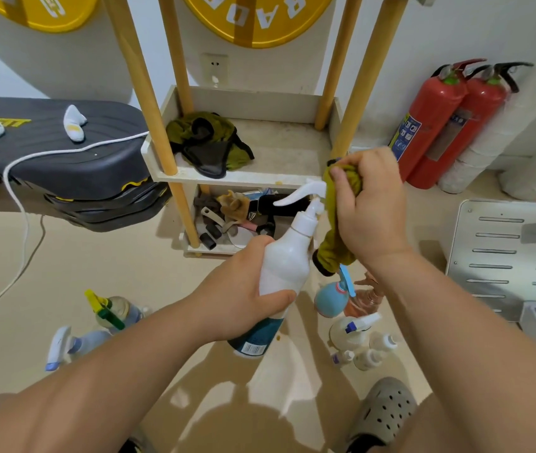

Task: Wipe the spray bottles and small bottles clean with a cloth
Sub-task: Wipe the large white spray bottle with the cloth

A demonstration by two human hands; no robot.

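here the left hand (243, 289) grips the white spray bottle (288, 259) mid-body, held upright over the floor, so the right hand (369, 207) can rub its nozzle with the bunched olive cloth (335, 237) it grips.

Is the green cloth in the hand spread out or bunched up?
Bunched: the right hand grips the cloth wadded against the spray bottle.

Yellow disc (257, 18), top centre: white capitals, upside down, "R A D" readable, a fourth letter partly cut off at the frame edge. Spray bottle (284, 266): barcode on a white patch of the teal label near the base, digits too small to read. Extinguisher (433, 109): blue label with pictograms, text illegible; bench (64, 152): yellow logo, illegible.
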